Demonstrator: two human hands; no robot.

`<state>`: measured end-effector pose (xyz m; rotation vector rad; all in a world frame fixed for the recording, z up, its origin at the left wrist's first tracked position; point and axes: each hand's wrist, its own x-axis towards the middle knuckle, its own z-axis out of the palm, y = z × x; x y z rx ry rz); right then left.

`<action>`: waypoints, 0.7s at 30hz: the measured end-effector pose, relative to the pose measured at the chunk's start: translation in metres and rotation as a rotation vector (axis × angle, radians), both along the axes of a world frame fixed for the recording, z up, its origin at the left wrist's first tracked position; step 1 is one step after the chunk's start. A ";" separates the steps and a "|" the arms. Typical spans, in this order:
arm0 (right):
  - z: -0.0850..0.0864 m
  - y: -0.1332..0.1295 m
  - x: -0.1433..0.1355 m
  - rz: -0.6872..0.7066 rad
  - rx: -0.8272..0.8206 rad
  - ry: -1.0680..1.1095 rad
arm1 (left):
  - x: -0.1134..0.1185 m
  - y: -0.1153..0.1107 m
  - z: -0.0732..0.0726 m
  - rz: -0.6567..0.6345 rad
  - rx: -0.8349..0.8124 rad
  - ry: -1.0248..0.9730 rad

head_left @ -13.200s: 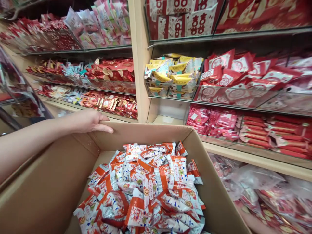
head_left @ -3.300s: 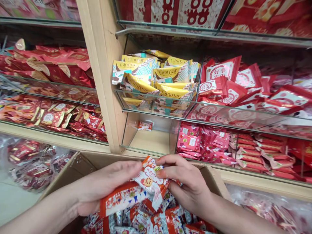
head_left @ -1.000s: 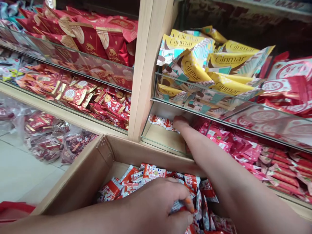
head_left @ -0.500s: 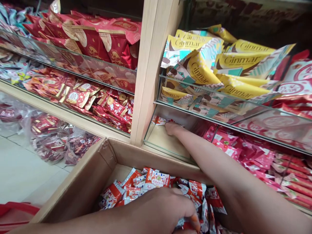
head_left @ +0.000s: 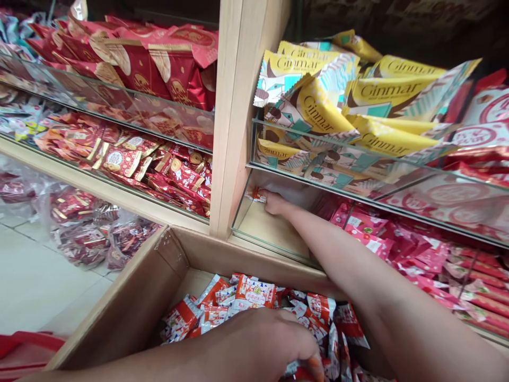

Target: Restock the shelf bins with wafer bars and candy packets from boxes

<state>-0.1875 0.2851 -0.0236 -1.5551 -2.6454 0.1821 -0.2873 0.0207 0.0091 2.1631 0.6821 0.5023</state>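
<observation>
My left hand [head_left: 274,339] is down in a cardboard box [head_left: 119,297], its fingers curled round small orange-and-white snack packets; the palm hides how many. More of these packets [head_left: 254,293] lie loose beneath and around it. My right hand [head_left: 276,203] reaches over the box's far side into a low shelf compartment [head_left: 270,228] behind a glass strip. Its fingers are closed at an orange-and-white snack packet [head_left: 256,195] by the compartment's left wall. The fingertips of both hands are partly hidden.
Above the right arm, a glass-fronted shelf holds yellow Ginmar packets [head_left: 389,93]. Pink packets [head_left: 413,249] fill the compartment to the right. Red packets [head_left: 178,74] stand on the left shelves, beyond a wooden upright [head_left: 228,122]. Clear bags of packets [head_left: 83,233] lie on the floor.
My right hand has shifted slightly left and draws the packet at its fingers nearer the compartment's left wall. My left hand stays in the box, slightly lower. The view has shifted slightly.
</observation>
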 end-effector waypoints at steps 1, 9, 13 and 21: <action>0.001 0.001 0.001 -0.009 0.012 0.009 | 0.000 0.000 0.001 0.004 -0.003 -0.002; 0.013 0.003 0.011 -0.212 0.109 -0.005 | -0.002 -0.002 0.007 -0.015 -0.003 0.016; 0.012 0.000 0.010 -0.294 0.117 -0.067 | -0.003 -0.002 0.008 -0.016 0.001 0.023; 0.009 -0.009 0.002 -0.201 0.094 -0.118 | -0.002 -0.003 0.013 -0.006 -0.051 0.086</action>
